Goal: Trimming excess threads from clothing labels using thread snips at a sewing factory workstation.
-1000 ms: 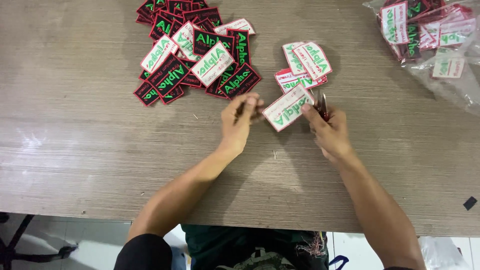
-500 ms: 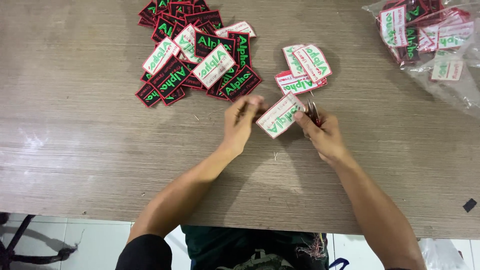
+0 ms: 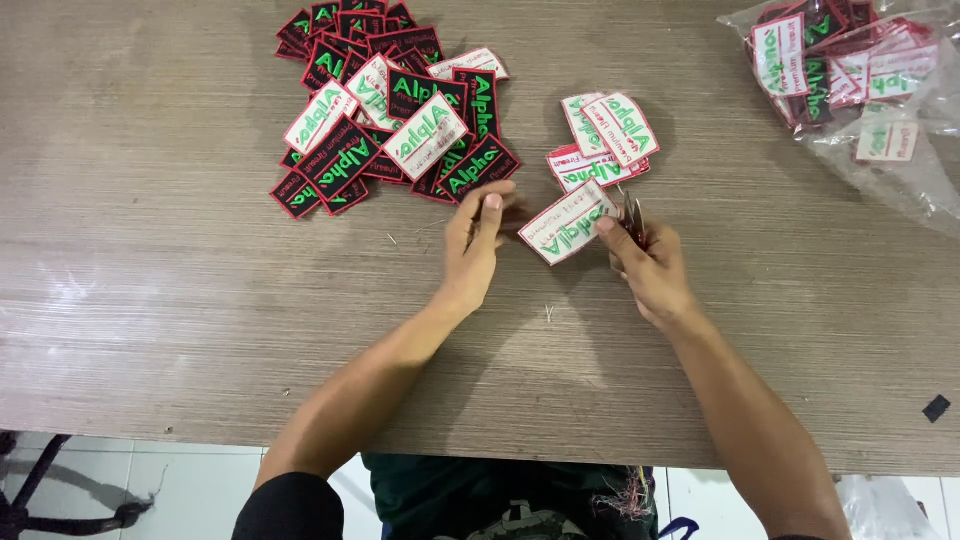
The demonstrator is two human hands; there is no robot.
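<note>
change: compared with a second ago the patch (image 3: 568, 222) has dropped a little toward the person and turned; it now lies pale back up, slanted, between the two hands, and the left fingers have gone from a curl to a flatter reach.
meaning: judged from that, the same patch is still being worked along its edge; it has not joined either pile.
left hand (image 3: 476, 238): fingers long and nearly flat, tips touching the patch's left end, pinning it against the table (image 3: 180, 330); not closed around it.
right hand (image 3: 648, 268): closed on small snips (image 3: 633, 216), thumb tip on the patch's right edge, blades pointing away from the person just beside that edge.
patch: a small rectangle of stiff embroidered cloth, white backing, green stitching, thin red border.
heap (image 3: 385, 110): beyond the left hand, many like patches, mostly black-faced with green stitching and red edges, overlapping loosely.
stack (image 3: 605, 140): just beyond the right hand, a few patches back up, fanned.
bag (image 3: 860, 80): far right of the right hand, clear crinkled plastic, more patches inside.
table: matte grey-brown wood grain, with a few thread scraps near the hands.
</note>
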